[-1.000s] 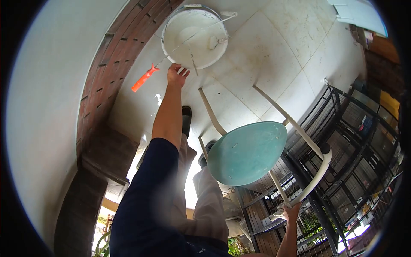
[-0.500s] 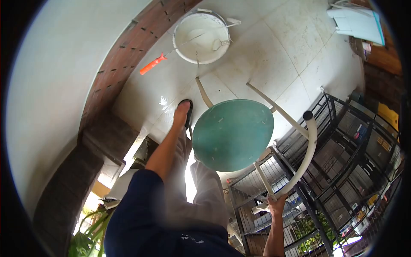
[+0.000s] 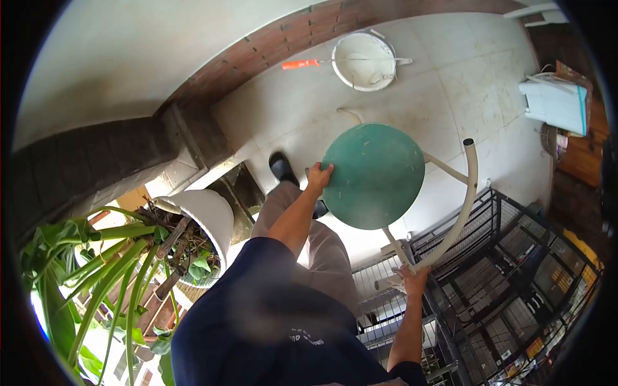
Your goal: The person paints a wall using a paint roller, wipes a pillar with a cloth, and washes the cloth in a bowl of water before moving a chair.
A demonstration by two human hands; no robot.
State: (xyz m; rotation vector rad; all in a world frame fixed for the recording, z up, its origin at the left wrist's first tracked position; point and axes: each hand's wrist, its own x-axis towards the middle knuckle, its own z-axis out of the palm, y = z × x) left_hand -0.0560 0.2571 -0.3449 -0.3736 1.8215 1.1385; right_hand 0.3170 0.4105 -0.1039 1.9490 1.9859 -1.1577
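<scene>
A chair with a round green seat (image 3: 373,177) and cream tubular metal legs stands or is held in front of me, tilted in the head view. Its curved cream backrest tube (image 3: 468,193) bends round on the right, with a dark open end. My left hand (image 3: 320,176) grips the left rim of the seat, thumb on top and the other fingers partly hidden. Lower right, my right hand (image 3: 414,280) is wrapped round the cream tubing where the frame pieces meet. Whether the legs touch the floor I cannot tell.
On the tiled floor beyond stands a white paint bucket (image 3: 364,63), a roller with an orange handle (image 3: 300,64) lying across it. A black wire cage (image 3: 508,257) is close on the right. Left are a white plant pot (image 3: 209,215) and long green leaves (image 3: 116,276).
My left hand has come onto the seat's left rim from beside it. My right hand keeps hold of the tubing. The view has turned, bringing the plant pot into fuller sight.
</scene>
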